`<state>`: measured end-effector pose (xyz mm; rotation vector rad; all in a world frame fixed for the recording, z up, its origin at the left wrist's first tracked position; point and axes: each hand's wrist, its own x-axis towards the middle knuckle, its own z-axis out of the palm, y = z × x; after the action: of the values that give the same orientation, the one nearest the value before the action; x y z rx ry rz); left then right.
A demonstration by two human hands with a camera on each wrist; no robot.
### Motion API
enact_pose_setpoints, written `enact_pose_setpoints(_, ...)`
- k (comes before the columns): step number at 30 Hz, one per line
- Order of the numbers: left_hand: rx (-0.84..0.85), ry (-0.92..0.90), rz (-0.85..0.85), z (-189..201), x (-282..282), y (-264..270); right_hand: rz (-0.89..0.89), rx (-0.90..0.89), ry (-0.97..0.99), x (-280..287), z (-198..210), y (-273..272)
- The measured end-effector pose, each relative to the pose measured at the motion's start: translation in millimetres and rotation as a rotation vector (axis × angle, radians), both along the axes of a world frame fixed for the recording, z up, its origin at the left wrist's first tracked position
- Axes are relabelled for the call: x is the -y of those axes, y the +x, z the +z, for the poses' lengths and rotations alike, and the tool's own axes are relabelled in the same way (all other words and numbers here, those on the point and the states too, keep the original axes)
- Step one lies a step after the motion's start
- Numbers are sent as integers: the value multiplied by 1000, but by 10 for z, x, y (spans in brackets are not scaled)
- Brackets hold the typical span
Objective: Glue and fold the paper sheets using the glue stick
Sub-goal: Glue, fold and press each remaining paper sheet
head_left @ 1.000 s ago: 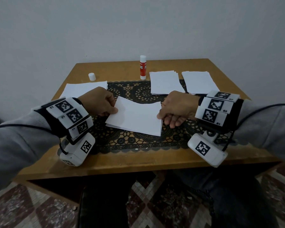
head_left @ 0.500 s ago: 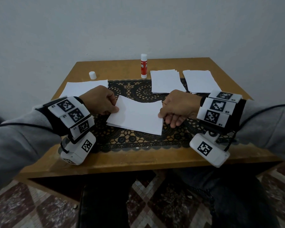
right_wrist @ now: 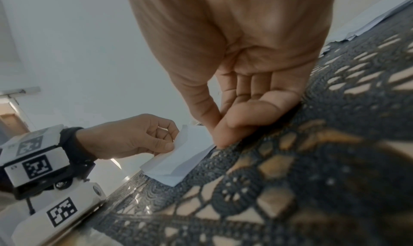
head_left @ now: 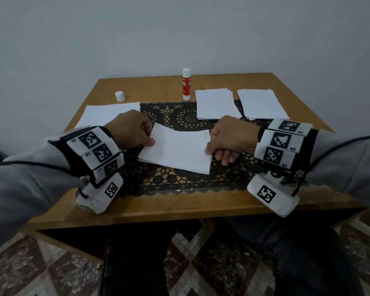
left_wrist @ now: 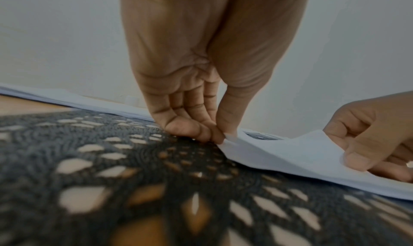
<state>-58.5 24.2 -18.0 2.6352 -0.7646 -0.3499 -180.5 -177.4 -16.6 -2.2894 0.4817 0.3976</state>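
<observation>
A folded white paper sheet (head_left: 177, 149) lies on the black lace mat (head_left: 179, 178) in the middle of the table. My left hand (head_left: 129, 130) pinches its left edge between thumb and fingertips (left_wrist: 220, 135). My right hand (head_left: 229, 139) pinches the right edge of the paper sheet (right_wrist: 178, 154), thumb on top. The top layer bows up a little between both hands (left_wrist: 290, 154). A red and white glue stick (head_left: 186, 84) stands upright at the back of the table, uncapped, and its white cap (head_left: 119, 96) stands to the left.
Two stacks of white sheets (head_left: 216, 103) (head_left: 262, 103) lie at the back right. A single sheet (head_left: 107, 114) lies at the back left, partly behind my left hand. The wooden table (head_left: 179, 208) ends close in front; a wall stands behind.
Both hands keep their pinch on the sheet's two ends; the hands and the sheet have barely moved.
</observation>
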Motion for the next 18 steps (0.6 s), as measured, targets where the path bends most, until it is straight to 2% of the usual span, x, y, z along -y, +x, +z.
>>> enact_pose_setpoints(3, 85, 80, -18, -16, 17, -18, 45, 37, -92, -1, -6, 3)
enact_pose_setpoints(6, 170, 134, -54, -36, 22, -56, 149, 125, -379, -39, 25, -12)
enact_pose_setpoints(8, 202, 198, -183, -44, 24, -86, 257, 214, -627, -115, 34, -61)
enact_pose_setpoints(10, 177, 351, -315, -47, 31, -114, 377, 296, -750, -218, 14, -119)
enact_pose_setpoints(12, 129, 495, -350, -37, 34, -124, 485, 299, -768, -326, -21, -127)
enact_pose_setpoints(14, 93, 577, -357, -25, 32, -111, 535, 221, -744, -367, -40, -72)
enact_pose_setpoints(18, 53, 629, -385, 0, -18, -64, 615, 92, -640, -212, 16, 19)
